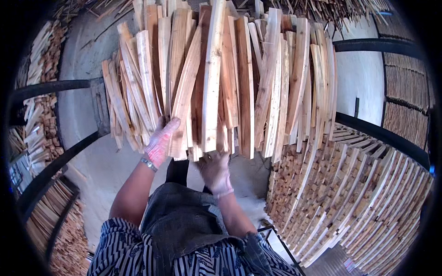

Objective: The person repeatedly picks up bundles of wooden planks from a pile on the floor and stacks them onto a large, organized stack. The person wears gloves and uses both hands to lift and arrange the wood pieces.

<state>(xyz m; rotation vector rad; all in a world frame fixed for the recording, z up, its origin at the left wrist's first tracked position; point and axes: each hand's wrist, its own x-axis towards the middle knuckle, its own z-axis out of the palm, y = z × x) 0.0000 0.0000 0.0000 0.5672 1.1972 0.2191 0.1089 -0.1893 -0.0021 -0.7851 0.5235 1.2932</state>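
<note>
Before me lies a big pile of pale, rough-cut wooden strips [246, 92], their near ends pointing toward me. My left hand [159, 142], in a pinkish-white work glove with a watch [148, 163] at the wrist, grips the left edge of a leaning wooden strip [185, 94] near its lower end. Its thumb shows over the wood; the other fingers are partly hidden. My right hand [215, 174], also gloved, is just below the near end of a long, lighter strip [213, 78]. Motion blurs its fingers, so their hold and any contact are unclear.
Black metal bars [384, 135] run out from both sides of the pile. To the right stands a large stack of wooden strips [331, 193]. More stacked wood [43, 115] lines the left. A grey apron [182, 216] covers my front above the concrete floor [115, 161].
</note>
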